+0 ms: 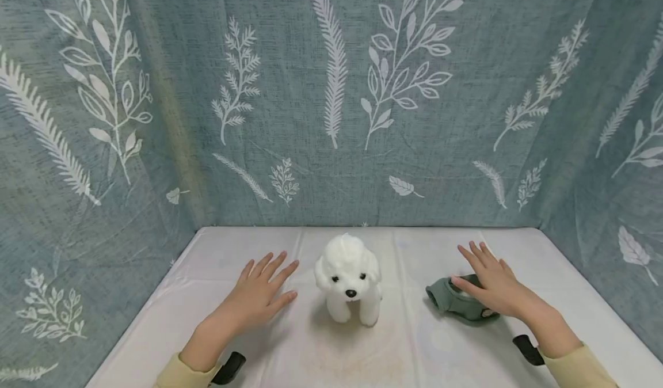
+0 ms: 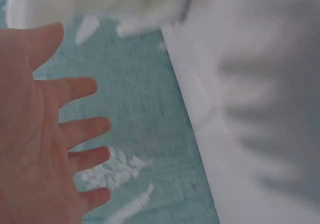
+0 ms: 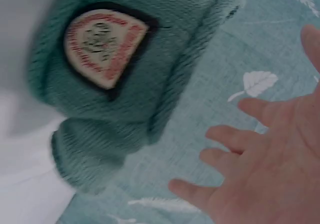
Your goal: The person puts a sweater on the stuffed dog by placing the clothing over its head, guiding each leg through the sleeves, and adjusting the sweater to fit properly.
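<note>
A white plush dog [image 1: 348, 278] with black eyes and nose stands upright on the table, facing the camera. To its left my left hand [image 1: 264, 290] hovers with fingers spread, holding nothing. In the left wrist view that hand [image 2: 40, 129] shows its palm, and a blurred white part of the dog [image 2: 100, 1] fills the top. On the right lies a small green knitted doll garment [image 1: 450, 299]. My right hand [image 1: 494, 284] is over it in the head view, fingers extended. The right wrist view shows the garment [image 3: 120, 64] with a rounded patch, apart from the hand [image 3: 275, 164].
The table has a white cloth [image 1: 393, 353] with fold lines. A blue-green curtain [image 1: 290, 100] with white leaf prints stands behind it and along both sides. Black straps [image 1: 229, 368] sit at the wrists beside the yellow sleeves [image 1: 577, 368].
</note>
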`<move>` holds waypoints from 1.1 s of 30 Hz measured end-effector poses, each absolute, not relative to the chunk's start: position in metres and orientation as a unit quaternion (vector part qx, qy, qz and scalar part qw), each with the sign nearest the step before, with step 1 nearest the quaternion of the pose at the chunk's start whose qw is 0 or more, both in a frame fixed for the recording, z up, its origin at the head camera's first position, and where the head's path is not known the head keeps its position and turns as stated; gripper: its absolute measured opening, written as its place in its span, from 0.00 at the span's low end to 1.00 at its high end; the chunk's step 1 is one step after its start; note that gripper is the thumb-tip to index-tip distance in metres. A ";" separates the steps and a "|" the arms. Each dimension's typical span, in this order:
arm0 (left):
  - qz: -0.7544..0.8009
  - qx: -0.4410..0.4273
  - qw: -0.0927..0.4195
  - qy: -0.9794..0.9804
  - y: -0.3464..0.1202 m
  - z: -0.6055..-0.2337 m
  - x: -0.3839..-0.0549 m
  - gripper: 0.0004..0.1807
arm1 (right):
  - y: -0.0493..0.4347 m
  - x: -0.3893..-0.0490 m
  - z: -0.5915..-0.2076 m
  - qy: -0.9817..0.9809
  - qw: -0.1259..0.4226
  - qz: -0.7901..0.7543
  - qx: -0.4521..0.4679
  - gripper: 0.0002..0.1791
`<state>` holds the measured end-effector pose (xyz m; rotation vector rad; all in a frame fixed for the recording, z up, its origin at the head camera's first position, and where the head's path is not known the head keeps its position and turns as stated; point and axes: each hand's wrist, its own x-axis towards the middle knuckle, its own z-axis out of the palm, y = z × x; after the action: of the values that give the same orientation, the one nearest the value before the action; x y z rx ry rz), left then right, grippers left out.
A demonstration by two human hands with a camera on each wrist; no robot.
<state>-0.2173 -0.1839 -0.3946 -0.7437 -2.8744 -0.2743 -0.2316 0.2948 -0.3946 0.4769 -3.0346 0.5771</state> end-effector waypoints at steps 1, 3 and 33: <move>-0.095 -0.258 0.075 -0.959 -0.181 -0.395 -0.213 0.32 | 0.297 -0.230 -0.394 -0.970 0.009 0.187 0.156 0.44; -0.103 -0.278 0.066 -0.953 -0.176 -0.396 -0.206 0.32 | 0.301 -0.228 -0.394 -0.967 0.009 0.197 0.160 0.44; -0.112 -0.511 0.081 -0.848 0.011 -0.417 -0.207 0.25 | 0.361 -0.207 -0.422 -0.956 0.040 0.253 0.140 0.30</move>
<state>-0.2066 0.0108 -0.4173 -1.5281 -2.5353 -0.3352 -0.2074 0.3605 -0.4217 0.4275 -2.9301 0.7761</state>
